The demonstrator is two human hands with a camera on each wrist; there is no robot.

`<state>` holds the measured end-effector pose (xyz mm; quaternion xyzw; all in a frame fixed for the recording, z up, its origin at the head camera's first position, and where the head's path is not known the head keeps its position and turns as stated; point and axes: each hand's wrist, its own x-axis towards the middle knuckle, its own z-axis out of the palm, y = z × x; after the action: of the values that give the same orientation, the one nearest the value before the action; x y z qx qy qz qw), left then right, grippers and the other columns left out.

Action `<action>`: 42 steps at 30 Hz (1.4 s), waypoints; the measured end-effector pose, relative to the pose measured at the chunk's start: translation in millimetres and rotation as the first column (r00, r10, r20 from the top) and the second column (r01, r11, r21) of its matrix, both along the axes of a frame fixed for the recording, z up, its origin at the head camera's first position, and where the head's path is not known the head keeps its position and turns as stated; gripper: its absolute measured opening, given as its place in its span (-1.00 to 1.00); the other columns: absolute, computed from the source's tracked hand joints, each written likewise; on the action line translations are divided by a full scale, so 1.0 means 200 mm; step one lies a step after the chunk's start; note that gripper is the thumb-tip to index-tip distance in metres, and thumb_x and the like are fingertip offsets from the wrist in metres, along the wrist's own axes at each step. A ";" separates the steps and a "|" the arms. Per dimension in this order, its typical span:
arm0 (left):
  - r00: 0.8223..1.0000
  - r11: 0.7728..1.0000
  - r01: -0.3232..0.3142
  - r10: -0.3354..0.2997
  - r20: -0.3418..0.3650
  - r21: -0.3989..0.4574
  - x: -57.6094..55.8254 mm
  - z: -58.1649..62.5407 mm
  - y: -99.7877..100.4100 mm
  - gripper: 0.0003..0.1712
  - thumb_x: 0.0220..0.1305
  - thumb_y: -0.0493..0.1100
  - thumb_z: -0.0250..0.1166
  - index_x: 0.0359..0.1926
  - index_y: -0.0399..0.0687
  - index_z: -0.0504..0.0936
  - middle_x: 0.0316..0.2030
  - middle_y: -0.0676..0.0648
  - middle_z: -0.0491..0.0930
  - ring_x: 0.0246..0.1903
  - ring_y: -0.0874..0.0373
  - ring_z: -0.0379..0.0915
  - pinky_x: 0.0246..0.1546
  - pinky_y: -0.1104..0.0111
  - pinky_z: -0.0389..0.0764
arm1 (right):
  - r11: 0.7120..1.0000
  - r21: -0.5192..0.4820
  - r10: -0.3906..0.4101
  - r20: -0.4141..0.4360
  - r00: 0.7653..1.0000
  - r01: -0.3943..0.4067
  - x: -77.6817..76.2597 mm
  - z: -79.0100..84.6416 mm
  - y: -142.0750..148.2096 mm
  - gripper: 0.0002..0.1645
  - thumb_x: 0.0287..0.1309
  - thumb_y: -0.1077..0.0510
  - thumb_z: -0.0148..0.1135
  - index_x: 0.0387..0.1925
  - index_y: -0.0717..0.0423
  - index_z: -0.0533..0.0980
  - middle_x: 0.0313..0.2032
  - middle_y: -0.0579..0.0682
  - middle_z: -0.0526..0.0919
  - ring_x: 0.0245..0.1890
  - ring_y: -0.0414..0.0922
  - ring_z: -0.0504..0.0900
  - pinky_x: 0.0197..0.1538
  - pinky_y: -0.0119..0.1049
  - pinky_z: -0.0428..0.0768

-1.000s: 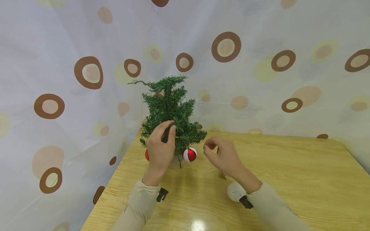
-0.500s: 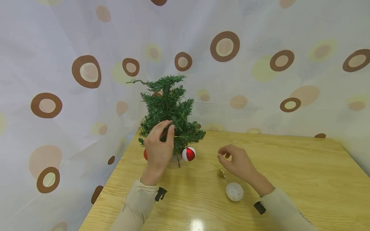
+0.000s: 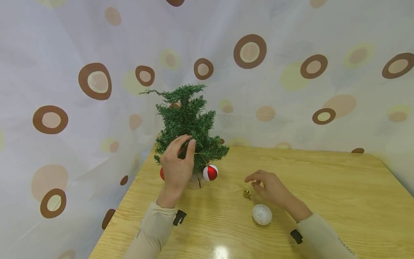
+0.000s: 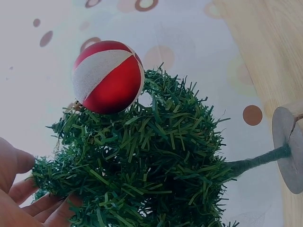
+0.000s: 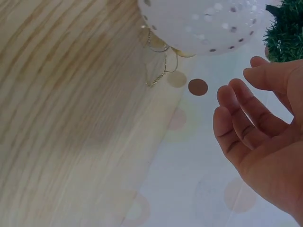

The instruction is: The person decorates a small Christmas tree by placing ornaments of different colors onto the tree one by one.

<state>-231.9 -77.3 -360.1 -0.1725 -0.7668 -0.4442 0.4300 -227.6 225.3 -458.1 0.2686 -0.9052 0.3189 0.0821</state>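
My left hand (image 3: 176, 169) is at the front of a small green artificial Christmas tree (image 3: 187, 118), thumb and fingers pinching a branch. The left wrist view has the fingers (image 4: 45, 208) around the branch tip. A red and white ball ornament (image 3: 210, 172) hangs from a lower branch just right of this hand; a red ornament (image 3: 162, 174) peeks out on its left. My right hand (image 3: 273, 187) holds nothing, its fingers loosely bent over the table, close to a small gold bell-like ornament (image 3: 247, 194). Nearer to me lies a white speckled ball ornament (image 3: 262, 214).
The tree stands on a round wooden base (image 3: 195, 182) on a wood-grain table (image 3: 339, 194). A pale curtain with brown ring patterns (image 3: 284, 72) encloses the back and left side. A black strap buckle (image 3: 179, 217) sits at the left wrist, another (image 3: 296, 236) at the right.
My right hand has drawn away from the tree, rightward and down to beside the gold ornament, and its fingers have loosened. The left hand stays on the branch.
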 end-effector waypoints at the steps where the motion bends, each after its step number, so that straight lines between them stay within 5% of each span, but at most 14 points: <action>1: 1.000 1.000 0.000 0.000 0.000 -0.001 0.00 0.00 0.00 -0.73 0.47 -0.15 0.37 0.05 -0.22 0.79 0.08 -0.27 0.76 0.07 -0.13 0.74 -0.09 0.04 0.81 | 1.000 0.002 0.002 0.008 1.000 -0.002 0.00 -0.01 0.00 -0.70 0.33 0.45 0.26 -0.03 0.15 0.73 -0.09 0.07 0.75 -0.31 -0.29 0.57 -0.34 -0.40 0.54; 23: 1.000 1.000 0.011 -0.011 -0.015 -0.006 0.01 -0.01 0.00 -0.73 0.44 -0.19 0.39 0.04 -0.25 0.79 0.05 -0.29 0.76 0.04 -0.14 0.75 -0.09 0.04 0.81 | 0.995 0.085 0.042 0.198 0.979 -0.059 -0.03 -0.10 0.00 -0.58 0.35 0.45 0.16 0.09 0.11 0.72 0.02 0.06 0.75 -0.23 -0.24 0.52 -0.22 -0.36 0.56; 31: 1.000 1.000 0.011 -0.011 -0.025 -0.009 0.00 -0.01 0.00 -0.75 0.44 -0.21 0.39 0.03 -0.26 0.79 0.03 -0.29 0.77 0.01 -0.15 0.76 -0.13 0.04 0.81 | 0.996 0.078 0.019 0.269 0.963 -0.042 -0.03 -0.11 -0.03 -0.68 0.40 0.29 0.24 0.12 0.20 0.70 -0.11 0.01 0.71 -0.39 -0.31 0.47 -0.37 -0.41 0.52; 42: 1.000 1.000 0.006 -0.006 -0.024 0.009 0.01 -0.02 -0.01 -0.76 0.45 -0.20 0.38 0.02 -0.23 0.80 0.01 -0.26 0.78 -0.01 -0.12 0.77 -0.12 0.05 0.81 | 0.992 0.129 -0.030 0.248 0.968 -0.002 -0.03 -0.10 -0.05 -0.71 0.36 0.24 0.35 0.06 0.24 0.71 -0.22 -0.05 0.72 -0.35 -0.27 0.53 -0.35 -0.41 0.54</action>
<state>-230.7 -79.7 -363.2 -0.1783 -0.7591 -0.4468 0.4385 -233.5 215.8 -477.5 0.2248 -0.9288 0.2906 -0.0476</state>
